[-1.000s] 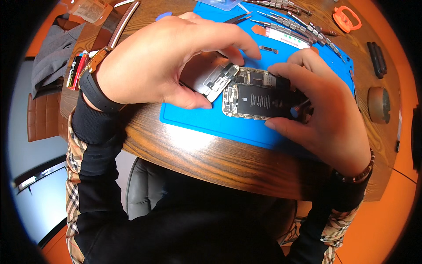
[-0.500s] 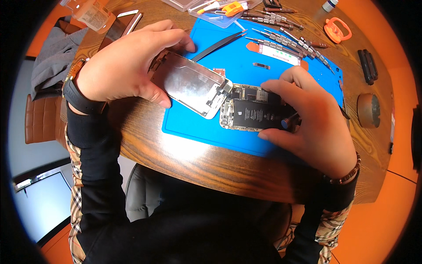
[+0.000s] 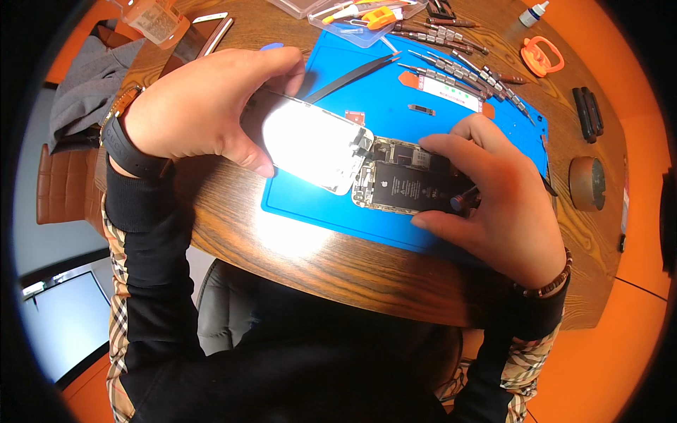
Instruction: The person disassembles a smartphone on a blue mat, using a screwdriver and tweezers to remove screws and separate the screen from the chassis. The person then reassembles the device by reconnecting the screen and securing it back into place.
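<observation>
My left hand (image 3: 187,106) is closed on the far end of a phone's screen panel (image 3: 314,148), thumb along the near edge, fingers behind. Its inner side faces up and glares bright white. At its right end the panel meets the opened phone body (image 3: 364,199), where a black battery (image 3: 402,187) and circuit board show. My right hand (image 3: 504,201) grips the body's right end between thumb and fingers. Against that palm sits a small dark round-ended tool (image 3: 463,202), mostly hidden. Beyond the phone, dark tweezers (image 3: 352,77) and a small part (image 3: 422,109) lie on a blue mat (image 3: 317,215).
Several screwdrivers (image 3: 458,74) lie at the back right, near an orange suction cup (image 3: 541,56) and a round container (image 3: 587,183). A clear plastic box (image 3: 363,35) with tools stands at the back. A bottle (image 3: 156,22) and a white-edged phone (image 3: 215,35) are back left.
The screen panel has tilted slightly, and its glare now covers most of the inner side. Both hands keep their holds. The whole view has shifted slightly.
</observation>
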Available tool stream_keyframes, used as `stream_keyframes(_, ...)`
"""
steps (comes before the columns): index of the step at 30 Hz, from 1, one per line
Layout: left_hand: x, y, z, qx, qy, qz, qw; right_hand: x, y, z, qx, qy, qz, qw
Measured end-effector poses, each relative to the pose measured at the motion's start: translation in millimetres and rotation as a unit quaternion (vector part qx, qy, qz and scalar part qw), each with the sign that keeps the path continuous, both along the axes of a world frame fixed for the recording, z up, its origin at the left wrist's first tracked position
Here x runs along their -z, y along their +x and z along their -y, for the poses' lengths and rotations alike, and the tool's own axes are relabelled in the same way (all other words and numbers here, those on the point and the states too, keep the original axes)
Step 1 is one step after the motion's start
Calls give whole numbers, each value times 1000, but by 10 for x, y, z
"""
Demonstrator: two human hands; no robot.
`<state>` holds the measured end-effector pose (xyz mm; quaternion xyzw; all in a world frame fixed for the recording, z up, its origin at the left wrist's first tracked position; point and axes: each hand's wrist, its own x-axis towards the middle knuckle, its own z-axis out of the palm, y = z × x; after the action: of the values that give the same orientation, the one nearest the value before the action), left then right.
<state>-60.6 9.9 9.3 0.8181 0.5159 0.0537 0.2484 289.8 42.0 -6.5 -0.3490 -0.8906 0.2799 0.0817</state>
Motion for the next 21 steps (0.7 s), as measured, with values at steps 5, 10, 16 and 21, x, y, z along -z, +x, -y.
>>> stream_keyframes(5, -20, -30, 3, 21, -60, 121, 991, 17, 6, 1, 0, -1, -9, 1000)
stream_keyframes(10, -71, -67, -48, 91, 10, 146, 985, 13, 0, -8, -1, -8, -11, 1000)
stream_keyframes(16, -205, -225, -148, 148, -35, 200, 968, 24, -14, 9, -9, 2, -11, 1000)
stream_keyframes(21, -187, -283, -211, 181, -26, 205, 961, 14, -15, 4, -20, 30, 7, 999)
